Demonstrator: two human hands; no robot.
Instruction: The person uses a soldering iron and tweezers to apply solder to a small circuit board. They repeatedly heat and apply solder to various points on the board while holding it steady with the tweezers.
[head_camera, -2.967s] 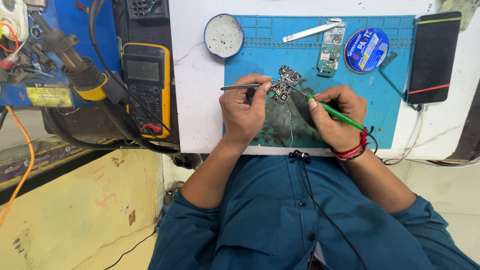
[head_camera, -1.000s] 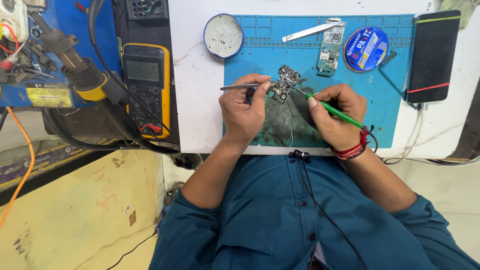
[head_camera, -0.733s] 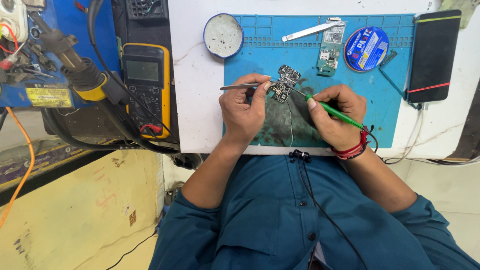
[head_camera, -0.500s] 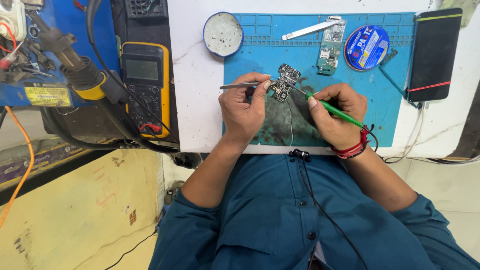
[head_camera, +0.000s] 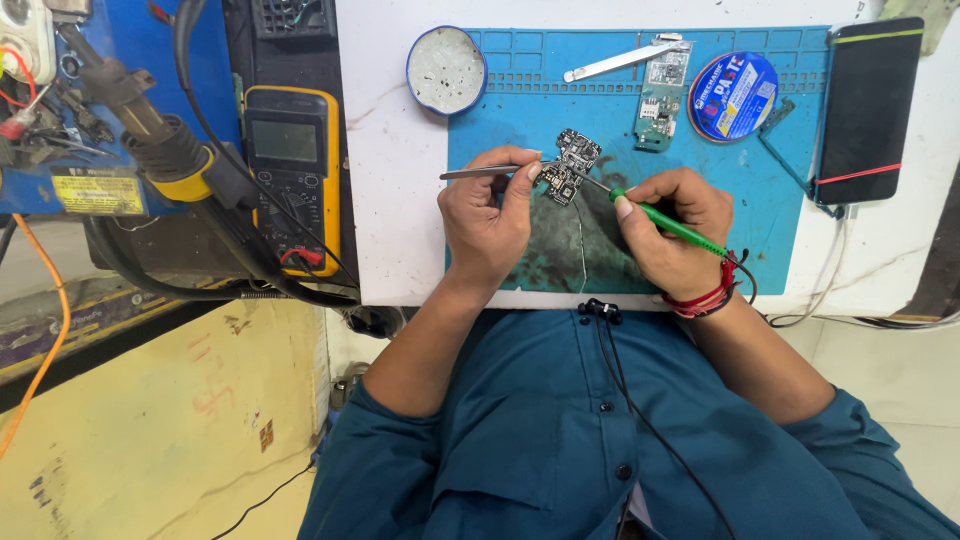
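Two hands (head_camera: 490, 215) (head_camera: 665, 230): one tweezers (head_camera: 480, 172), one iron (head_camera: 665, 222), two boards (head_camera: 568, 165) (head_camera: 660, 100).

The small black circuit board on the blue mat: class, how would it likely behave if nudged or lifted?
The circuit board looks thin and flat, so probably light and stiff, not floppy. Lying on the blue mat, it would likely slide, not roll. The left hand steadies it with tweezers, suggesting it shifts easily. Its tiny parts look fragile.
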